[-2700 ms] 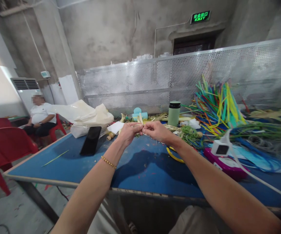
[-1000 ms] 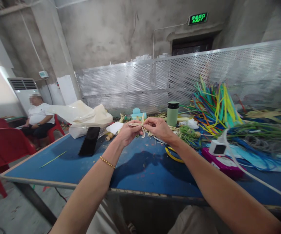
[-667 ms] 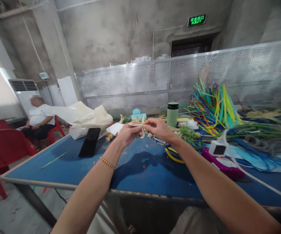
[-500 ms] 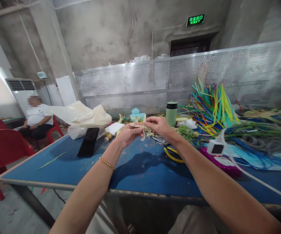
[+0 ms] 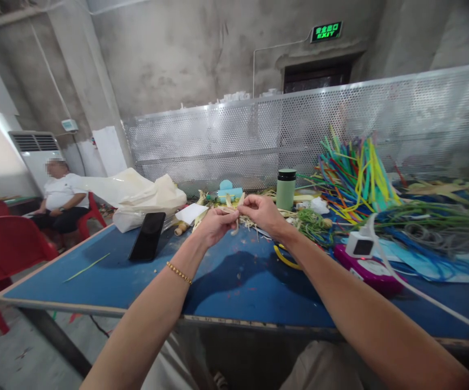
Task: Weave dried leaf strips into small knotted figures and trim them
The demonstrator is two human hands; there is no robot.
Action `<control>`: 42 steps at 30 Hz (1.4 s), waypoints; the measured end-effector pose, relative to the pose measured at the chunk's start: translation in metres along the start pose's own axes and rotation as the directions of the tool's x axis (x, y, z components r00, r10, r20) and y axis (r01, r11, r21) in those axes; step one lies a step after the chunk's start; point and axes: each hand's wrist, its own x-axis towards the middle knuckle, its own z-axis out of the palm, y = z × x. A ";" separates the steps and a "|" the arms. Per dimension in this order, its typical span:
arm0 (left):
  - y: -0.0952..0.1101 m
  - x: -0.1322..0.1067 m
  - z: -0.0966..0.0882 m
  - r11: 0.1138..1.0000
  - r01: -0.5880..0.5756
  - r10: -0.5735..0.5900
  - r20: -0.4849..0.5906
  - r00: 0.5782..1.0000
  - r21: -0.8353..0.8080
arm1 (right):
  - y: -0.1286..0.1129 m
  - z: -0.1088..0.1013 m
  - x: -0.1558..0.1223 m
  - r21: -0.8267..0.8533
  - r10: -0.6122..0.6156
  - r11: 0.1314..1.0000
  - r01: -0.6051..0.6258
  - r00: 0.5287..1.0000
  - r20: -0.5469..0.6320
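Above the far middle of the blue table (image 5: 234, 281), my left hand (image 5: 214, 226) pinches pale, flat husk-like strips (image 5: 235, 226). Close on its right, my right hand (image 5: 262, 213) has thumb and forefinger closed at the same strips. One strip end points up between the hands and another hangs down. How the strips cross is too small to make out. Dry plant scraps (image 5: 251, 226) lie behind and below the fingers. Under my right forearm show the yellow handles of a cutting tool (image 5: 285, 257), partly hidden.
Left stand a black phone (image 5: 148, 236) and a pale plastic bag (image 5: 153, 197). Behind my right hand is a green bottle (image 5: 285, 192). Coloured strips (image 5: 360, 173), green stems (image 5: 313, 223) and a purple power block with a charger (image 5: 362, 265) fill the right. A person (image 5: 63, 195) sits far left.
My right hand has shifted slightly left and closer to my left hand. The strips between them have turned, and the hanging end sits a little further left.
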 end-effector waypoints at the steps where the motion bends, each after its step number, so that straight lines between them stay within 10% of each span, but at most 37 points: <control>1: 0.000 0.000 0.000 1.000 0.001 -0.001 0.009 1.000 0.005 | 0.000 0.000 0.000 0.014 0.011 1.000 -0.011 1.000 0.000; 42: 0.000 -0.001 0.012 0.997 0.017 -0.021 -0.052 0.998 -0.078 | -0.002 0.005 -0.002 -0.186 -0.001 0.982 -0.008 0.999 -0.050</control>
